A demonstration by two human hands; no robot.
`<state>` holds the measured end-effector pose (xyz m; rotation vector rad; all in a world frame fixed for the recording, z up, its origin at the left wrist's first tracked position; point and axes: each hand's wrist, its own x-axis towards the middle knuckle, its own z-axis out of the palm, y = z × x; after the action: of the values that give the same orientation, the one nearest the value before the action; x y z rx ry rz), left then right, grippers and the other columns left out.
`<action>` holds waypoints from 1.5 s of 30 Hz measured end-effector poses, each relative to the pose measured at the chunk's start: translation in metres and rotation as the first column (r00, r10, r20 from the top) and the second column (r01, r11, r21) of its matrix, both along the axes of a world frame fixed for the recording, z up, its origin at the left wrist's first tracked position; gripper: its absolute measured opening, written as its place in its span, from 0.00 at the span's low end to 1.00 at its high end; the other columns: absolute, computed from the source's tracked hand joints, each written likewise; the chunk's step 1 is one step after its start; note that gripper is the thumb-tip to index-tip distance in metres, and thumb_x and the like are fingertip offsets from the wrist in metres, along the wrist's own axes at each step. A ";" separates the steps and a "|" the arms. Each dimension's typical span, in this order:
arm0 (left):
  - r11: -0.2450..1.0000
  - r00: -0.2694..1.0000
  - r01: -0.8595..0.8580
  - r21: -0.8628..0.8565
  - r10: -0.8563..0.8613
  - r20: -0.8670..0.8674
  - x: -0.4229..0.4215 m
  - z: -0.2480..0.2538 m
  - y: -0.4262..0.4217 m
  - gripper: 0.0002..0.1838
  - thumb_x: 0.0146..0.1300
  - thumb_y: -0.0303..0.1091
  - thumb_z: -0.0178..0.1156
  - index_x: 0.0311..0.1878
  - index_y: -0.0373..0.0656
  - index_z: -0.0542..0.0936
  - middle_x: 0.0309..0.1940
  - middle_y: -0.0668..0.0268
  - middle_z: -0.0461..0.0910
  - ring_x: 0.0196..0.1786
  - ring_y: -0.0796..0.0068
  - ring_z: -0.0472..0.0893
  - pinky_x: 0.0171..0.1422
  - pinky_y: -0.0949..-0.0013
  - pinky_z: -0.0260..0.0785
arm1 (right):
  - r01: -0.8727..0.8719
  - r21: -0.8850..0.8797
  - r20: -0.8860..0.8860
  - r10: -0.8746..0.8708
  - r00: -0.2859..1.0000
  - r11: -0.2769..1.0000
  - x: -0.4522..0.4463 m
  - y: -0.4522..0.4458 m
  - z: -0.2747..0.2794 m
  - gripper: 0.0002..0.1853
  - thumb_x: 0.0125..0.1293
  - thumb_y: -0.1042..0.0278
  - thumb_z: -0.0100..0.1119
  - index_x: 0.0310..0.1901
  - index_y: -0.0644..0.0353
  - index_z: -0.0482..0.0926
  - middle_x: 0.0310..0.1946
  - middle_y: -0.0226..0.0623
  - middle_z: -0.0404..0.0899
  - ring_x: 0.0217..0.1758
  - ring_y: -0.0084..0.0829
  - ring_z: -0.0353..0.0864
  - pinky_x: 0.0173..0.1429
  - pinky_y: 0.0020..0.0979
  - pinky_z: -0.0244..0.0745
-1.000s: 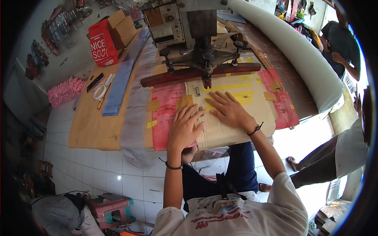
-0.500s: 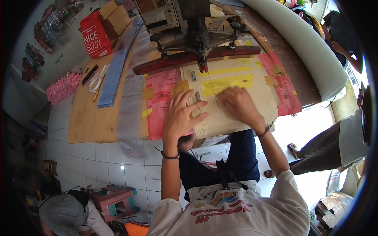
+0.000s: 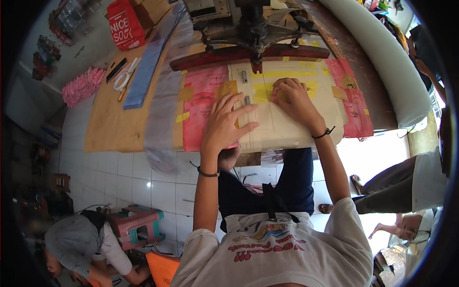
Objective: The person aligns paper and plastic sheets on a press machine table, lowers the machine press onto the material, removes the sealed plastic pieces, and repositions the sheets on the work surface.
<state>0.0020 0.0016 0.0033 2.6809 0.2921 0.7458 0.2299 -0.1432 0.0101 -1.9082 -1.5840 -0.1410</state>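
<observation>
We've got the tan board (image 3: pixel 282 128) on the table (image 3: pixel 114 124), partly below the red bar (image 3: pixel 205 60). Our left hand (image 3: pixel 224 120) is spread, loose, over the red sheet (image 3: pixel 203 95) and board edge. Right hand (image 3: pixel 293 99) curled at the yellow tape (image 3: pixel 260 92); can't tell if gripping.

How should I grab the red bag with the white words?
Probably pinch the red bag by its top edge, coming from the front: it stands upright, printed face towards you, while brown cardboard crowds behind it.
</observation>
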 end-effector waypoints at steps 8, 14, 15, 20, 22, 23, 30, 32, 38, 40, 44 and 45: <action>0.994 0.989 -0.107 -0.035 0.110 0.101 0.008 0.000 -0.009 0.36 0.62 0.58 0.74 0.63 0.39 0.81 0.63 0.51 0.81 0.73 0.51 0.73 0.81 0.48 0.58 | -0.218 0.188 -0.065 0.233 0.970 0.958 -0.010 -0.002 0.006 0.06 0.67 0.75 0.69 0.41 0.60 0.81 0.48 0.39 0.86 0.57 0.45 0.81 0.63 0.43 0.74; 0.708 0.940 0.249 -0.661 -0.012 0.342 0.030 0.047 -0.040 0.24 0.79 0.50 0.61 0.53 0.31 0.85 0.55 0.55 0.87 0.52 0.65 0.88 0.64 0.52 0.78 | -0.164 0.520 -0.547 0.475 0.690 0.838 -0.045 -0.013 0.037 0.17 0.63 0.77 0.75 0.52 0.60 0.80 0.61 0.42 0.81 0.63 0.43 0.82 0.66 0.41 0.78; 0.714 0.820 0.399 -0.575 0.003 0.573 0.037 0.047 -0.040 0.17 0.83 0.40 0.56 0.53 0.33 0.83 0.52 0.55 0.88 0.44 0.68 0.90 0.52 0.63 0.83 | -0.124 0.597 -0.671 0.577 0.465 0.793 -0.057 -0.017 0.042 0.21 0.63 0.75 0.76 0.57 0.59 0.81 0.64 0.42 0.80 0.63 0.42 0.82 0.66 0.41 0.79; 0.571 0.284 0.745 -0.346 0.198 0.938 -0.059 0.131 -0.057 0.19 0.87 0.45 0.39 0.64 0.43 0.72 0.62 0.51 0.80 0.47 0.55 0.90 0.44 0.54 0.85 | -0.565 0.102 -0.688 0.468 0.555 0.819 -0.121 -0.058 -0.005 0.27 0.66 0.68 0.77 0.66 0.57 0.82 0.58 0.38 0.88 0.53 0.38 0.89 0.61 0.39 0.84; 0.422 -0.012 0.905 -0.051 0.144 0.989 -0.117 0.160 -0.055 0.14 0.85 0.40 0.41 0.59 0.43 0.72 0.53 0.64 0.79 0.44 0.67 0.81 0.40 0.63 0.79 | -0.607 0.024 -0.573 0.509 0.643 0.794 -0.159 -0.058 -0.060 0.20 0.68 0.65 0.74 0.60 0.57 0.86 0.52 0.41 0.90 0.51 0.42 0.90 0.59 0.37 0.84; 0.441 -0.100 0.898 0.012 0.175 0.979 -0.144 0.174 -0.060 0.12 0.84 0.38 0.42 0.56 0.43 0.72 0.46 0.67 0.79 0.39 0.73 0.78 0.35 0.70 0.75 | -0.588 -0.027 -0.562 0.475 0.677 0.808 -0.170 -0.061 -0.099 0.16 0.69 0.65 0.72 0.57 0.55 0.88 0.52 0.42 0.90 0.51 0.44 0.90 0.58 0.38 0.84; 0.663 -0.380 0.656 0.361 -0.123 0.917 -0.252 0.185 -0.087 0.05 0.79 0.30 0.52 0.42 0.42 0.73 0.27 0.73 0.72 0.17 0.82 0.63 0.21 0.77 0.58 | -0.206 -0.142 -0.455 0.121 0.882 0.968 -0.143 -0.118 -0.137 0.07 0.66 0.70 0.71 0.45 0.52 0.92 0.44 0.38 0.92 0.48 0.42 0.90 0.54 0.40 0.84; 0.739 -0.354 0.585 0.334 -0.138 0.925 -0.319 0.161 -0.074 0.03 0.77 0.27 0.51 0.43 0.42 0.73 0.24 0.73 0.70 0.17 0.83 0.63 0.21 0.77 0.57 | -0.043 -0.064 -0.495 0.006 0.869 0.997 -0.114 -0.152 -0.085 0.04 0.66 0.70 0.72 0.41 0.58 0.91 0.37 0.41 0.91 0.41 0.41 0.90 0.47 0.36 0.81; 0.855 -0.332 0.518 -0.028 0.232 0.914 -0.388 0.087 0.000 0.05 0.80 0.24 0.45 0.44 0.41 0.70 0.22 0.73 0.62 0.16 0.83 0.57 0.21 0.76 0.55 | -0.562 -0.155 -0.789 0.240 0.566 0.813 -0.040 -0.260 0.047 0.24 0.54 0.44 0.84 0.41 0.57 0.93 0.22 0.30 0.83 0.20 0.23 0.78 0.27 0.29 0.69; 0.806 -0.422 0.591 -0.028 0.339 0.840 -0.425 0.060 0.041 0.04 0.79 0.24 0.47 0.45 0.40 0.71 0.20 0.73 0.62 0.15 0.82 0.56 0.19 0.75 0.54 | -0.720 -0.457 -0.732 0.239 0.638 0.522 -0.055 -0.246 0.058 0.22 0.58 0.43 0.81 0.47 0.48 0.94 0.27 0.27 0.85 0.27 0.26 0.82 0.33 0.30 0.73; 0.833 -0.559 0.541 -0.115 0.459 0.690 -0.486 0.004 0.110 0.04 0.79 0.24 0.47 0.46 0.38 0.72 0.19 0.72 0.62 0.15 0.82 0.56 0.19 0.75 0.53 | -0.298 -0.868 -0.327 -0.004 0.945 0.397 -0.048 -0.255 0.021 0.11 0.62 0.54 0.78 0.44 0.44 0.95 0.41 0.28 0.92 0.42 0.30 0.90 0.46 0.34 0.81; 0.807 -0.590 0.589 -0.039 0.462 0.663 -0.487 -0.002 0.111 0.07 0.81 0.27 0.48 0.44 0.38 0.72 0.19 0.71 0.62 0.15 0.82 0.55 0.18 0.75 0.53 | -0.231 -0.680 -0.288 0.036 0.957 0.696 -0.040 -0.269 0.023 0.07 0.61 0.58 0.78 0.40 0.43 0.96 0.38 0.30 0.91 0.40 0.31 0.89 0.45 0.35 0.80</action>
<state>-0.4849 0.1125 0.0014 0.1223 -0.3109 2.1742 0.1896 -0.4123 0.0327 -2.2198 -1.7276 0.8831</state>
